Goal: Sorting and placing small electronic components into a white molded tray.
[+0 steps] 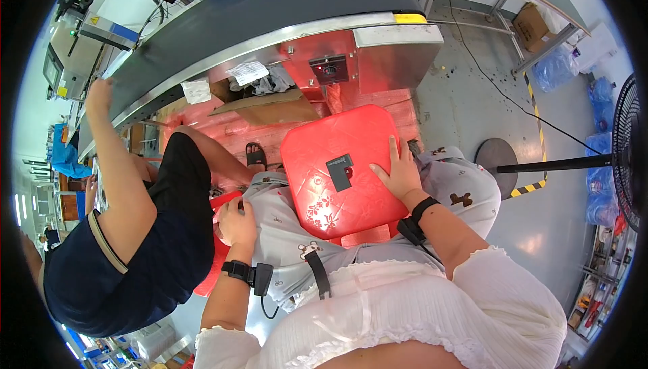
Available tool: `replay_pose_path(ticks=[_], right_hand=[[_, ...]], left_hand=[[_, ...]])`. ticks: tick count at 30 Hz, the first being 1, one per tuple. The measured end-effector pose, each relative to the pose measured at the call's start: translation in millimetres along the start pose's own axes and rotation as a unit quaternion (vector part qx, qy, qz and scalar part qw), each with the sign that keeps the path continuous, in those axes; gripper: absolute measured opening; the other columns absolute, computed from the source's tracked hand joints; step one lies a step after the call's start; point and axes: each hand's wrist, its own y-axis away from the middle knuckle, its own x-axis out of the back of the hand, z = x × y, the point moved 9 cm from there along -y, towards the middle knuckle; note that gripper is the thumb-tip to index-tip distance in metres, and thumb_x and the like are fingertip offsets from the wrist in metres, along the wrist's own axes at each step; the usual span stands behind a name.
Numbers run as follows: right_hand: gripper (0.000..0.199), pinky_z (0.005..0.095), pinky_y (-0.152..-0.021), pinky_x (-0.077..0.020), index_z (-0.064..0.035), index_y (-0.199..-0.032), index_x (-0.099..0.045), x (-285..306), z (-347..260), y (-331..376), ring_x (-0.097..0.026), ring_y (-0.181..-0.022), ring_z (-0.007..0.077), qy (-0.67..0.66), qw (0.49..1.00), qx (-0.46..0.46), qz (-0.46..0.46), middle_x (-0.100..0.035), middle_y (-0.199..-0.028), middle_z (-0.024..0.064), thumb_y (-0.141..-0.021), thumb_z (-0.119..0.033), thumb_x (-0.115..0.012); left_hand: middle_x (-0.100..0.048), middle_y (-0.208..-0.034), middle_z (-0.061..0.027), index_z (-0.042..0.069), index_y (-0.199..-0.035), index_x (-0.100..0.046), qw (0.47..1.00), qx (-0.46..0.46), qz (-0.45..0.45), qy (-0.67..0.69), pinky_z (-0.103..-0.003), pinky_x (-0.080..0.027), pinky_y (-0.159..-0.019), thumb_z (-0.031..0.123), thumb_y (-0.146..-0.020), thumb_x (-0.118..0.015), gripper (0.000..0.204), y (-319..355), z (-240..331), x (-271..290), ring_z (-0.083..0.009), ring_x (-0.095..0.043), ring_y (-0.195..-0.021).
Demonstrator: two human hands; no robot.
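Observation:
A red plastic stool (pixel 324 187) stands upside-right between my knees, its flat seat facing up. A small dark grey rectangular piece (pixel 339 170) lies on the seat. My right hand (pixel 399 170) rests flat on the stool's right edge, fingers spread, holding nothing. My left hand (pixel 236 224) is curled on my left thigh beside a red seat edge (pixel 217 247); whether it grips anything I cannot tell. Both wrists wear black bands.
A conveyor belt (pixel 270 11) runs across the top, with a red panel (pixel 324 65) under it. A person in dark clothes (pixel 135 234) sits at my left, arm raised to the belt. A fan on a stand (pixel 628 153) is at right.

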Motion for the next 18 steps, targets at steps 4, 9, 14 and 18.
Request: replay_pose_path(ticks=[4,9,14,18], right_hand=[[0.087,0.0461,-0.097,-0.0357,0.0008,-0.139,-0.023,-0.6,0.3,0.3,-0.040,-0.115,0.0446,0.009,1.000,-0.003,-0.005,-0.028,-0.135,0.0328,-0.080,-0.053,-0.056],[0.087,0.0457,-0.096,-0.0381,-0.0025,-0.141,-0.019,-3.0,0.5,-0.3,-0.038,-0.118,0.0458,0.010,1.000,-0.012,-0.021,-0.025,-0.136,0.0311,-0.080,-0.051,-0.058],[0.086,0.0456,-0.096,-0.0380,-0.0032,-0.141,-0.019,-2.8,0.8,-0.8,-0.038,-0.118,0.0453,0.012,1.000,-0.016,-0.023,-0.026,-0.136,0.0306,-0.080,-0.051,-0.057],[0.086,0.0458,-0.096,-0.0379,-0.0033,-0.141,-0.019,-0.3,1.7,-2.0,-0.038,-0.119,0.0451,0.002,0.999,-0.025,-0.025,-0.026,-0.136,0.0303,-0.080,-0.051,-0.057]], left_hand=[[-0.061,-0.101,-0.0123,0.009,-0.097,-0.063,0.998,0.030,-0.051,-0.006,-0.041,-0.043,-0.086,0.030,-0.086,-0.051,0.027,-1.1,-3.5,-6.5,-0.0316,-0.055,-0.098],[-0.061,-0.101,-0.0119,0.008,-0.096,-0.063,0.998,0.031,-0.056,-0.007,-0.040,-0.043,-0.086,0.030,-0.086,-0.051,0.027,-0.9,-5.6,-7.0,-0.0314,-0.055,-0.098],[-0.062,-0.094,-0.0160,0.005,-0.093,-0.064,0.999,0.028,-0.009,0.015,-0.042,-0.045,-0.081,0.026,-0.082,-0.055,0.026,0.5,-7.4,-2.8,-0.0324,-0.057,-0.093],[-0.062,-0.096,-0.0158,0.005,-0.094,-0.064,0.999,0.024,-0.015,0.033,-0.042,-0.044,-0.082,0.027,-0.082,-0.054,0.027,-2.9,-5.5,-1.8,-0.0332,-0.057,-0.094]])
